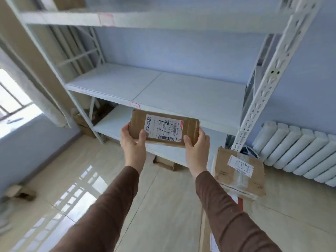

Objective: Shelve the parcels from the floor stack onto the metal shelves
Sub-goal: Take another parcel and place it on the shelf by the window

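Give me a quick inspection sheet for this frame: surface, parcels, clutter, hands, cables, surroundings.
Surface: white metal shelves; the middle shelf board in view carries no parcel.
Job's things: flat brown parcel, label up, held in the air in front of the shelves; second labelled parcel lies lower right, atop other items.
Clutter: cardboard boxes under the lowest shelf; small cardboard piece on the floor at left.
Hands: left hand has a grip on the parcel's left end, right hand on its right end.
Cables: nothing seen.
Surroundings: white radiator at right, window at left, pale blue wall.
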`<state>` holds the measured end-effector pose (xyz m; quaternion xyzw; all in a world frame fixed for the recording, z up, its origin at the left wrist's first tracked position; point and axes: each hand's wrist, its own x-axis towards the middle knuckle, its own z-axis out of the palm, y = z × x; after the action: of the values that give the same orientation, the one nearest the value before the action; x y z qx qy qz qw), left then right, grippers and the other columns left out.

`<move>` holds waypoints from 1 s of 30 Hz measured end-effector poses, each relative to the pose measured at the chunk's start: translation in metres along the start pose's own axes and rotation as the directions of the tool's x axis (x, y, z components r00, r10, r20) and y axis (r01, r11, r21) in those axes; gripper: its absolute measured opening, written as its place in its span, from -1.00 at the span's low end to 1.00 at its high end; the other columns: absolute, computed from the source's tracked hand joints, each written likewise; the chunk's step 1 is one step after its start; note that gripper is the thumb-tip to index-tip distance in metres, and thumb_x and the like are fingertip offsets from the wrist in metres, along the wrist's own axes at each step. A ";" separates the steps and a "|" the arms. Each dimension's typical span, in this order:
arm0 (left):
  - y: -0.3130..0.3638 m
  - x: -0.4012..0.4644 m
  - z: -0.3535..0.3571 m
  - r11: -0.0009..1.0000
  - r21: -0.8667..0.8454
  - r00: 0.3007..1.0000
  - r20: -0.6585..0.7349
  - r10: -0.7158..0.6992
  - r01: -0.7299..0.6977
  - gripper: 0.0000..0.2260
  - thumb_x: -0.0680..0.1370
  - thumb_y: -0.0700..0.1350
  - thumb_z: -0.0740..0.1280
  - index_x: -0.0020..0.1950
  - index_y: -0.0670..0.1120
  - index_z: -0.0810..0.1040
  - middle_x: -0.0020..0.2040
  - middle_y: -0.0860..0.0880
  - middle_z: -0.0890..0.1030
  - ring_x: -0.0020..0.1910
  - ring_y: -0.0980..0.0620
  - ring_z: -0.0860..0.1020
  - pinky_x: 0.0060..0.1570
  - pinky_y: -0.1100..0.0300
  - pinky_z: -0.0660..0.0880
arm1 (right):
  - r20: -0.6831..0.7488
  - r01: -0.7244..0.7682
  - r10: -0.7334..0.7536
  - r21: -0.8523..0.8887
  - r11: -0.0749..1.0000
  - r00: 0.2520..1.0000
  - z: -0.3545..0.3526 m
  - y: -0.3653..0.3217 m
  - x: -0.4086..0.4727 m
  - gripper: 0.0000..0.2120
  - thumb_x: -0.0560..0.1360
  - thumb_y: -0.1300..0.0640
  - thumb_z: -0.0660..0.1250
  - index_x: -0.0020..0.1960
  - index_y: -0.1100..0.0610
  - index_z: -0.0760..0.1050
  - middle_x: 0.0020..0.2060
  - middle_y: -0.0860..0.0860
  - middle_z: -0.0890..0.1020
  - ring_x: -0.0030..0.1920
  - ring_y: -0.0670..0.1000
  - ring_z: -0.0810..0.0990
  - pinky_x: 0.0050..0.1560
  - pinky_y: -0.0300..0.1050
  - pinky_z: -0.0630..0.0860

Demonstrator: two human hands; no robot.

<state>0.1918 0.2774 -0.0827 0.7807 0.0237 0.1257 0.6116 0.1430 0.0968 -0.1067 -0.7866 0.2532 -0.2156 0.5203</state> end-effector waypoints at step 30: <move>0.157 0.118 -0.243 0.924 -0.283 0.965 -0.025 0.260 -0.256 -0.17 0.33 0.04 0.65 0.49 0.39 0.32 0.40 -0.04 0.49 0.35 -0.08 0.56 0.22 -0.10 0.59 | 0.091 0.895 -0.965 0.360 0.263 0.246 0.086 -0.463 0.009 -0.57 0.63 0.33 0.22 0.46 0.07 0.42 0.42 0.13 0.38 0.42 -0.05 0.34 0.34 -0.40 0.35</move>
<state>0.2328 0.4909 0.1409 0.6821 -0.1014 0.2022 0.6954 0.2826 0.3053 0.2921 -0.7356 -0.3733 -0.3916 0.4076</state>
